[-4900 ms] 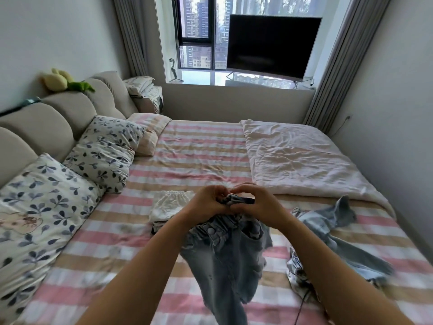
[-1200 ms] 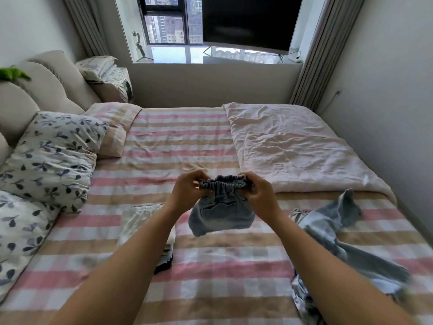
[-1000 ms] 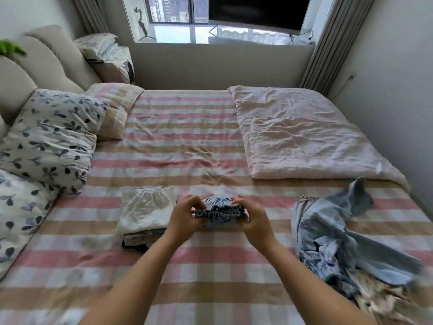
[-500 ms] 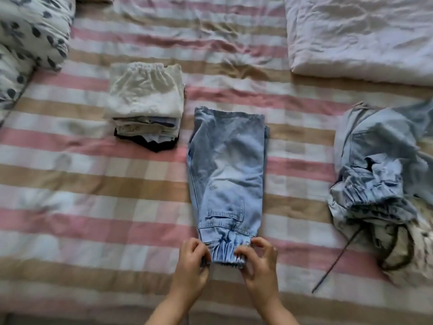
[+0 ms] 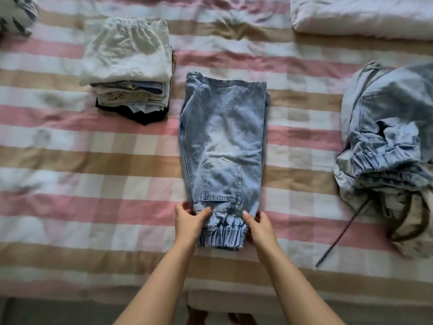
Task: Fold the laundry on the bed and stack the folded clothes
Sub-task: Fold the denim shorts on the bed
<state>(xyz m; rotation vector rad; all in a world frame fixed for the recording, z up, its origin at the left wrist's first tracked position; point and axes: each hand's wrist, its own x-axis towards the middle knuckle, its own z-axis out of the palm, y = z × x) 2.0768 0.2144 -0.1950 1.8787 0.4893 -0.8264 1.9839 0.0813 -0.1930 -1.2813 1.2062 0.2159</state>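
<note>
**laundry_lurker:** so how far along is this fold job?

**foldmaster:** Midway-ish, I'd say. Biggest first: the striped bed (image 5: 93, 160) fills the whole frame, with a pale quilt (image 5: 363, 17) in the upper right corner. At the right edge there's a crumpled heap (image 5: 386, 137) of denim and other stuff, not folded at all, with a dark cord (image 5: 339, 235) trailing out toward the bottom. Dead centre are the jeans (image 5: 222, 137), laid flat and apparently doubled lengthwise, elastic waistband at the lower end. Upper left, just beside them, sits the stack (image 5: 126, 55) of folded clothes, white piece on top.

**laundry_lurker:** and the hands?

**foldmaster:** The left hand (image 5: 188, 221) pinches the waistband's left end, the right hand (image 5: 261, 227) grips its right end, thumbs on top. So the jeans need folding shorter, then they go on the stack, then there's that heap.
</note>
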